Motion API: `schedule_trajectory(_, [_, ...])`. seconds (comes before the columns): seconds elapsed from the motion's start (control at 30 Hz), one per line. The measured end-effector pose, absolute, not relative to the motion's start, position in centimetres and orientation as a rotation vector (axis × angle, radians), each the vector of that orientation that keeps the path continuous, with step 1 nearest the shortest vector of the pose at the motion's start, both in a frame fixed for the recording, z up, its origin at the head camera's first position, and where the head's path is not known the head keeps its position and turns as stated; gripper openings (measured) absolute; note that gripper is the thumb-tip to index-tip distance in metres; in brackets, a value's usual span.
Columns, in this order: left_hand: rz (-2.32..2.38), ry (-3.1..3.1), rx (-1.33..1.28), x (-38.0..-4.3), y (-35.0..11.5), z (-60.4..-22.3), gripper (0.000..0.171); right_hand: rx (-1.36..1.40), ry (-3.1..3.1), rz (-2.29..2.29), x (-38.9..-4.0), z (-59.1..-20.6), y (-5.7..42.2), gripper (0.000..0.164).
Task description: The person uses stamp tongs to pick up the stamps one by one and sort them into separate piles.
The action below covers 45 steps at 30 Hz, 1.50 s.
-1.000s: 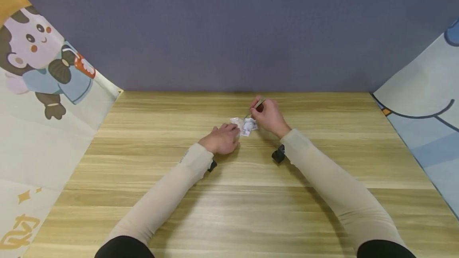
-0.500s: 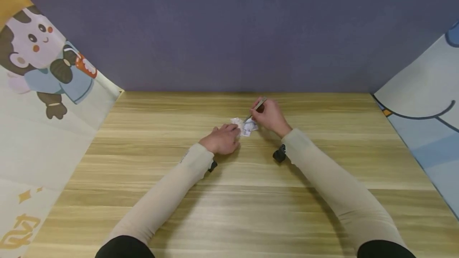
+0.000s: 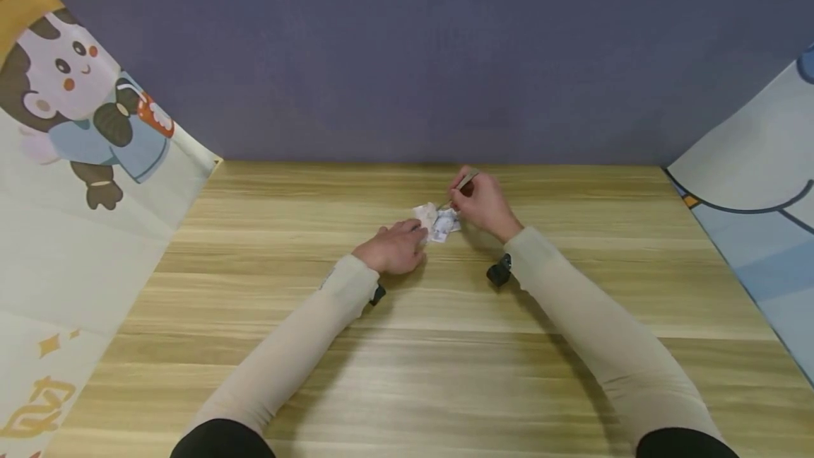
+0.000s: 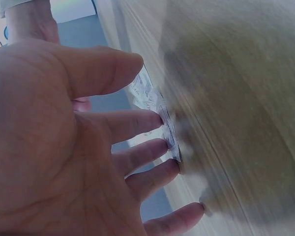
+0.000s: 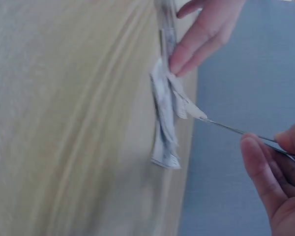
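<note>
Small printed paper pieces (image 3: 445,225), pale pink and bluish-white, lie bunched together near the table's far edge. My left hand (image 3: 393,249) rests its fingertips on the left part of them; in the left wrist view its fingers (image 4: 137,152) are extended with the tips at the paper. My right hand (image 3: 486,210) pinches a pair of metal tweezers (image 5: 226,127) between thumb and fingers. In the right wrist view, the tweezers' tips meet the raised edge of a white paper piece (image 5: 191,105). Other pieces (image 5: 162,113) lie overlapping on the table beside it.
The wood-grain table (image 3: 407,373) spreads between me and a dark grey-blue panel (image 3: 407,55) behind it. Cartoon-printed sheets (image 3: 95,126) flank the left and right sides. A small black camera (image 3: 499,271) sits at my right wrist.
My right hand and the tweezers have shifted slightly away and to the right. More of the pinkish paper shows at its far edge. My left hand has stayed in place.
</note>
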<state>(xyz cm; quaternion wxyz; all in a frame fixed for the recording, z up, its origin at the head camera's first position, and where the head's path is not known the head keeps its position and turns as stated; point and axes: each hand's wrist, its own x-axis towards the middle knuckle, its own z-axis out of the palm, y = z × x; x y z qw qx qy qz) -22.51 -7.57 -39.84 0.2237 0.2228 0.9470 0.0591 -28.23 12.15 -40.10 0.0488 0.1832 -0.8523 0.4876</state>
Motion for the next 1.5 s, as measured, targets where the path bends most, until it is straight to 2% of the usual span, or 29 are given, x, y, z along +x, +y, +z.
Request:
schedule_trajectory(0.3, [0.182, 2.618, 0.632, -22.5, -7.6, -39.8, 0.058, 0.693, -2.442, 1.495, -27.1, -36.7, 14.4, 0.007])
schedule_trajectory(0.47, [0.17, 2.621, 0.649, -22.7, -7.7, -40.0, 0.057, 0.679, -2.409, 1.433, -27.6, -35.4, 16.8, 0.003])
schedule_trajectory(0.87, [0.167, 2.596, 0.648, -22.5, -8.0, -40.0, 0.057, 0.506, -2.757, 1.305, -30.3, -37.5, 23.4, 0.01])
schedule_trajectory(1.17, [0.189, 2.604, 0.68, -22.5, -7.7, -40.0, 0.056, 0.402, -2.862, 1.23, -31.3, -39.4, 24.5, 0.008])
schedule_trajectory(1.5, [0.251, 2.627, 0.702, -22.8, -7.7, -39.7, 0.053, 0.434, -2.713, 1.156, -30.0, -38.3, 24.0, 0.011])
